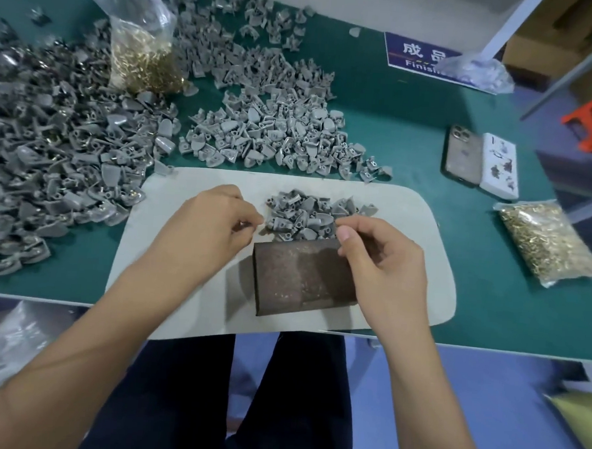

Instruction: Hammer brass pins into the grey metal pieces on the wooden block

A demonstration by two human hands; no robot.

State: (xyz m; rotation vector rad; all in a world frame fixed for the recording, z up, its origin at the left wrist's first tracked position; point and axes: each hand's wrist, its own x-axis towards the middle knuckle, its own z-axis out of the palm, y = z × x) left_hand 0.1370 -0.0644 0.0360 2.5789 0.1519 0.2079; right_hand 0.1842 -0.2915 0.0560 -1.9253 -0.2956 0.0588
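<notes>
A: What is sitting in the middle in the head view?

B: The wooden block (302,276) is lying flat on a pale mat (408,209). The mat is lying on the green table (395,133).

A: Where are the grey pieces?

B: A small pile of grey metal pieces (312,213) is sitting on the mat, touching the far edge of the block. Much bigger heaps (51,149) are spreading over the table, left of the block and far behind it.

A: And the brass pins?

B: They are sitting in a clear bag (547,242) well to the right of the block. Another bag (142,51) is standing far behind it, to the left.

A: What are the hands doing?

B: The left hand (205,226) is hovering just left of the small pile, fingers curled, pinching something tiny. I cannot tell what. The right hand (381,266) is hanging over the block's right end, thumb and fingers pinched together at the pile's edge. I cannot tell if it is holding anything.

A: Anything else?

B: A phone (462,157) is lying to the far right of the block.
</notes>
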